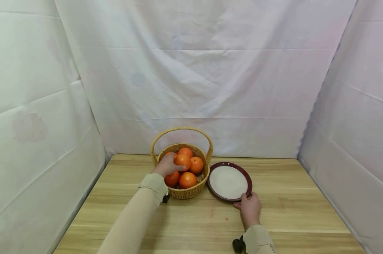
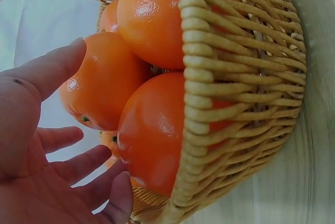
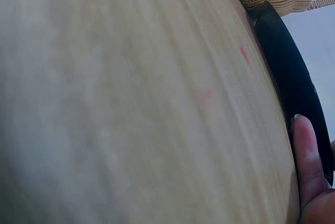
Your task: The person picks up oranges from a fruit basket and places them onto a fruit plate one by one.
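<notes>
My left hand [image 1: 166, 166] reaches over the left rim of a wicker basket [image 1: 186, 194] at an upper orange [image 1: 183, 162]. In the left wrist view, the thumb and spread fingers of this hand [image 2: 26, 166] lie on either side of that orange [image 2: 102, 80]; firm contact cannot be told. My right hand [image 1: 251, 210] pinches the near right rim of a white plate [image 1: 228, 182] with a dark red border, thumb on top. Seen from the right wrist, a finger of this hand [image 3: 310, 169] lies against the plate's dark underside [image 3: 288, 67].
Several other oranges [image 1: 187, 180] lie in the basket, whose tall handle [image 1: 182, 128] arches over them. The plate stands close against the basket's right side. White cloth [image 1: 191, 81] hangs behind and at both sides of the wooden table [image 1: 191, 229].
</notes>
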Demonstrator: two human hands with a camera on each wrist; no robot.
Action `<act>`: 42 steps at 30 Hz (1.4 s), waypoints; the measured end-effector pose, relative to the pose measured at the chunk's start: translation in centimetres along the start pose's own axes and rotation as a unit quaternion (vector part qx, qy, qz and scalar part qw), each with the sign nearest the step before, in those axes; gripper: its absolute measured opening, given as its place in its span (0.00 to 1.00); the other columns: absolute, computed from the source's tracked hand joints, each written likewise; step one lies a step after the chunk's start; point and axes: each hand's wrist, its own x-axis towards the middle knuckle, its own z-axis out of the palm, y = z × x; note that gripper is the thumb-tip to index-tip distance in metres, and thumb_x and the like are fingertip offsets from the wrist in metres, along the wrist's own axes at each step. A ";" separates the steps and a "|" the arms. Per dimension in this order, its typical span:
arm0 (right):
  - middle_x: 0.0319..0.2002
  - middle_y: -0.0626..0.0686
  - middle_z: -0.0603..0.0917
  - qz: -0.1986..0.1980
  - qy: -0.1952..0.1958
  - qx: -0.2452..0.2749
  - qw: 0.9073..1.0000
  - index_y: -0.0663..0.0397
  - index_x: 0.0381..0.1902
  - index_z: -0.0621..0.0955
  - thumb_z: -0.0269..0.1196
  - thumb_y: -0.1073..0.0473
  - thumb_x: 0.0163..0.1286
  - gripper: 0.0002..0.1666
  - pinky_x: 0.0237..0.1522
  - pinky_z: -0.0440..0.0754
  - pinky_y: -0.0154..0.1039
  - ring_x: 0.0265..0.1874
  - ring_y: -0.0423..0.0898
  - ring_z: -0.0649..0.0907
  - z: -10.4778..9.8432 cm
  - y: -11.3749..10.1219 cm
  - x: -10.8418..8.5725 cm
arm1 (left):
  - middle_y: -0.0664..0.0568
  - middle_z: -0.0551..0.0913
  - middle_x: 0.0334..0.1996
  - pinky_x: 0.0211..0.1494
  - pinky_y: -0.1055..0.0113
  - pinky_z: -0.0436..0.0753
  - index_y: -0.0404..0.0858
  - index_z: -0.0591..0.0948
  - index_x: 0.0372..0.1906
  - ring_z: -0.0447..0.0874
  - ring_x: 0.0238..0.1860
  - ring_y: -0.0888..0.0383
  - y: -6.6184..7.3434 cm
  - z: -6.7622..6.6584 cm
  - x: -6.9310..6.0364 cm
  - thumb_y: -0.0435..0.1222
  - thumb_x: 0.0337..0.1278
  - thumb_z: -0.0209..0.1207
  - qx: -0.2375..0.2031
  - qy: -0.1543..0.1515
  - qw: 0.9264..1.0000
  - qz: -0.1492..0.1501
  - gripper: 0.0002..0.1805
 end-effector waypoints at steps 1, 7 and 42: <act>0.36 0.63 0.75 -0.001 0.000 0.000 1.000 0.77 0.68 0.63 0.45 0.61 0.78 0.28 0.29 0.87 0.38 0.21 0.45 0.87 0.0 0.0 0.0 | 0.42 0.78 0.63 0.68 0.50 0.74 0.32 0.69 0.70 0.78 0.62 0.46 0.1 0.1 0.0 0.43 0.58 0.70 -0.016 0.002 1.000 0.006 0.39; 0.35 0.63 0.75 -0.005 0.001 -0.005 1.000 0.78 0.68 0.63 0.45 0.61 0.78 0.28 0.28 0.87 0.38 0.21 0.45 0.87 -0.4 -0.1 0.0 | 0.47 0.84 0.53 0.63 0.53 0.77 0.34 0.75 0.64 0.82 0.51 0.52 0.2 0.5 0.0 0.39 0.56 0.71 -0.068 0.007 0.997 0.028 0.32; 0.38 0.64 0.75 0.002 0.012 -0.006 1.000 0.77 0.69 0.62 0.45 0.62 0.77 0.29 0.28 0.87 0.38 0.21 0.44 0.87 -0.4 -0.1 -0.1 | 0.46 0.78 0.62 0.62 0.47 0.77 0.44 0.77 0.63 0.78 0.58 0.43 -0.1 1.8 1.8 0.42 0.47 0.76 0.003 0.017 0.998 -0.053 0.35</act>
